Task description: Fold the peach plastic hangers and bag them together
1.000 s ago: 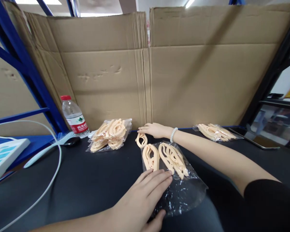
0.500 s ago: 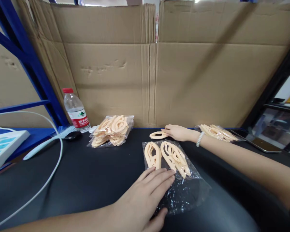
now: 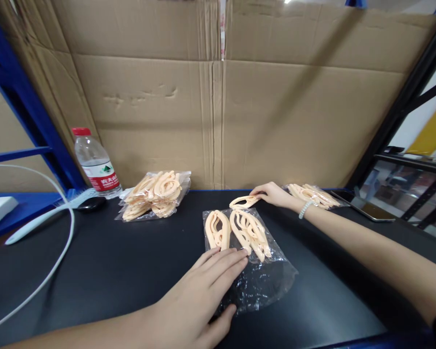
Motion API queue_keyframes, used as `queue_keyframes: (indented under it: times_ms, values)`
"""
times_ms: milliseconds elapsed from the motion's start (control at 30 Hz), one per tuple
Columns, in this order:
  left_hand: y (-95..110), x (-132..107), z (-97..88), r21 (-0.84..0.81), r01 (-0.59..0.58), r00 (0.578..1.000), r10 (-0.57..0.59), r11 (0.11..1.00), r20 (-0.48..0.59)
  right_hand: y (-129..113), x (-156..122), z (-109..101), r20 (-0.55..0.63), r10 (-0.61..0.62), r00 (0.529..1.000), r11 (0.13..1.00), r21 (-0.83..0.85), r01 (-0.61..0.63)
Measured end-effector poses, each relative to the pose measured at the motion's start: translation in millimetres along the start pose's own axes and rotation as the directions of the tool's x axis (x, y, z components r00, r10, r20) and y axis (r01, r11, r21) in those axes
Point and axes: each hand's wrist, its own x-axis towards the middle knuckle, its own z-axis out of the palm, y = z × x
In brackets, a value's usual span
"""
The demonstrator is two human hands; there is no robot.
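A clear plastic bag (image 3: pixel 265 283) lies flat in front of me, with cream-coloured folding hangers (image 3: pixel 250 232) inside its far end. My left hand (image 3: pixel 199 291) rests on the bag, fingers stretched out and their tips at the hangers' near ends. Beyond the bag, my right hand (image 3: pixel 274 195) wears a beaded bracelet and pinches the right end of a loose folding hanger (image 3: pixel 236 205). This hanger is just past the bag's far edge, outside it; whether it touches the bag I cannot tell.
A filled bag of hangers (image 3: pixel 154 194) stands at the back left, near a water bottle (image 3: pixel 101 169) and a black mouse (image 3: pixel 91 204). More bagged hangers (image 3: pixel 312 195) and a phone (image 3: pixel 372 212) lie at the back right. Cardboard (image 3: pixel 148 106) walls the rear; a white cable (image 3: pixel 63 252) loops at left.
My right hand has gone from lying over the loose hanger's end to pinching it, and the hanger is nearer the bag. My left hand stays on the bag. The view has shifted slightly.
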Motion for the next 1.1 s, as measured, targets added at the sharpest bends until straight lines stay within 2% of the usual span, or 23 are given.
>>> queue_keyframes:
  times_ms: [300,433,600,667,800,933,1033,1100]
  values:
    - [-1.4,1.4,-0.5,0.022,0.008,1.0,-0.008,1.0,0.01,6.5,11.3,10.6,-0.053,-0.077,0.996,0.997,-0.004,0.077]
    - [-0.8,1.9,-1.2,0.032,0.015,1.0,-0.016,0.999,0.026,-0.5,-4.2,9.4,-0.053,-0.173,0.983,0.985,-0.017,0.172]
    - [-0.2,1.4,-2.0,0.036,0.031,0.998,-0.033,0.999,0.05,-18.7,-55.9,-3.5,0.019,-0.277,0.961,0.959,-0.048,0.278]
    - [-0.4,1.0,-1.5,0.032,0.032,0.998,-0.033,0.999,0.051,-29.1,-78.4,-11.7,0.071,-0.293,0.953,0.945,-0.132,0.3]
    - [-1.7,0.7,0.6,0.03,0.025,0.999,-0.026,0.999,0.034,-58.1,-115.0,-28.9,0.175,-0.255,0.951,0.91,-0.288,0.298]
    - [-3.1,1.6,1.6,0.017,0.031,0.999,-0.031,0.999,0.02,-92.0,-150.4,-42.6,0.159,-0.179,0.971,0.919,-0.325,0.222]
    - [-3.9,2.1,1.5,0.009,0.016,1.0,-0.016,1.0,0.013,-112.4,-189.0,-45.4,0.11,-0.219,0.969,0.901,-0.358,0.244]
    - [-4.1,2.3,1.8,0.012,0.004,1.0,-0.004,1.0,0.011,-120.7,-221.7,-39.8,0.087,-0.231,0.969,0.888,-0.388,0.246]
